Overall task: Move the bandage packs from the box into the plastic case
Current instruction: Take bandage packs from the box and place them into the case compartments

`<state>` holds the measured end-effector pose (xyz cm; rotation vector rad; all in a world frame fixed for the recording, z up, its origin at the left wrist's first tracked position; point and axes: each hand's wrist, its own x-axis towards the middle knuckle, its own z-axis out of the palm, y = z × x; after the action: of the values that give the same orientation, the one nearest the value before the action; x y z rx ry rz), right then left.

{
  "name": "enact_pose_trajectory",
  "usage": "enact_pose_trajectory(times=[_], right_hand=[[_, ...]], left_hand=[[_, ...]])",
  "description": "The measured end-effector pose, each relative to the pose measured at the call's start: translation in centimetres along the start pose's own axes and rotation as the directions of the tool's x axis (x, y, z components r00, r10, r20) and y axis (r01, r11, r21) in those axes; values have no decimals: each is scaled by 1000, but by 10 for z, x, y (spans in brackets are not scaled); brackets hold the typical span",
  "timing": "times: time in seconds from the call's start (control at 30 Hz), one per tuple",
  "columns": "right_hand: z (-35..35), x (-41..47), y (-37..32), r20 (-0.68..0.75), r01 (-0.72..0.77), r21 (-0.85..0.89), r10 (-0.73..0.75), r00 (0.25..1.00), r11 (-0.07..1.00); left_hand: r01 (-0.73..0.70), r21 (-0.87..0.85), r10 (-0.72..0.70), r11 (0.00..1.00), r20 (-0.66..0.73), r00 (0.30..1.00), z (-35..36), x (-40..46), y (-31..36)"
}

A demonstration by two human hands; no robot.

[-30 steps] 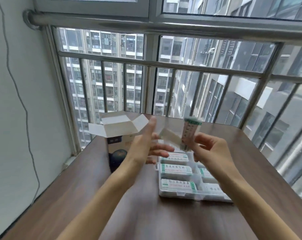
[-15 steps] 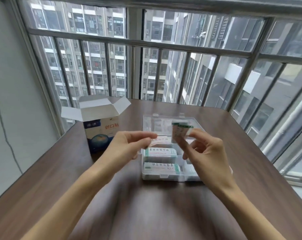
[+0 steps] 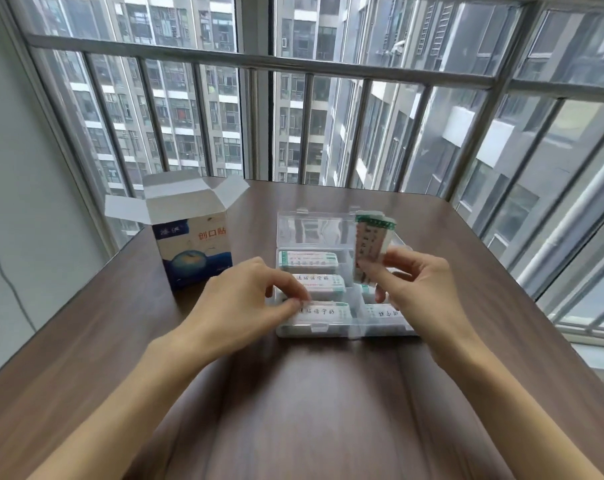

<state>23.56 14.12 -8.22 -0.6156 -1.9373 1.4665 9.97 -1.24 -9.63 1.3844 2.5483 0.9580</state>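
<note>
The right hand (image 3: 422,289) is raised just above the right side of the plastic case (image 3: 342,332), its thumb and fingers curled round a small bundle of bandage packs (image 3: 370,244) that stands upright, green-edged end on top. The left hand (image 3: 245,303) reaches down to the case's near-left compartment, its thumb and forefinger closed in a pinch on the left end of the bandage pack (image 3: 323,311) lying flat there, the other fingers curled loosely behind. More packs lie flat in the compartments farther back on the left, and another shows in the near-right compartment, partly hidden by the right hand. The case lies on the brown worktop (image 3: 293,410) with its clear lid (image 3: 311,230) open and tilted back. The box (image 3: 193,247) stands upright to the left of the case, a little apart from it, its white flaps folded open.
</note>
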Motion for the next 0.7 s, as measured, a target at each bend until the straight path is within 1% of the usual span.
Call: enact_pose_trajectory(times=[0.17,0.3,0.37,0.4,0.43,0.47,0.5,0.53,0.57,0.63,0.7], right_hand=[[-1,0,-2,109,-134,23,131,985,991],[-8,2,-10,160,-192,128,171,972,973],[-10,2,-12,201,-204,145,174,964,968],[-11,2,-12,220,-202,146,168,961,968],[-11,2,-11,240,-196,144,158,958,970],[-11,2,-11,259,-185,137,145,955,973],[-11,1,-11,277,-171,126,131,952,977],[-10,0,-11,291,-152,105,116,950,983],[-8,-1,-11,298,-129,73,102,949,989],[-4,-4,-10,299,-79,3,74,951,997],[0,-7,-9,296,-17,-43,29,955,999]], left_hand=[[-26,42,26,999,-1,1000,-4,-1,-1],[-76,82,74,994,26,997,-4,1,-5],[-99,74,98,992,21,995,-4,2,-8],[-113,42,114,993,1,994,-4,3,-9],[-118,-42,116,992,-39,992,-5,4,-8],[-102,-184,87,978,-85,993,-6,4,-5],[-73,-360,32,930,-118,993,-9,6,-2],[-35,-506,-33,862,-125,992,-12,7,2],[10,-590,-83,807,-97,992,-15,8,5],[66,-613,-99,787,-20,995,-17,7,11],[56,-575,-64,816,6,998,-14,4,14]])
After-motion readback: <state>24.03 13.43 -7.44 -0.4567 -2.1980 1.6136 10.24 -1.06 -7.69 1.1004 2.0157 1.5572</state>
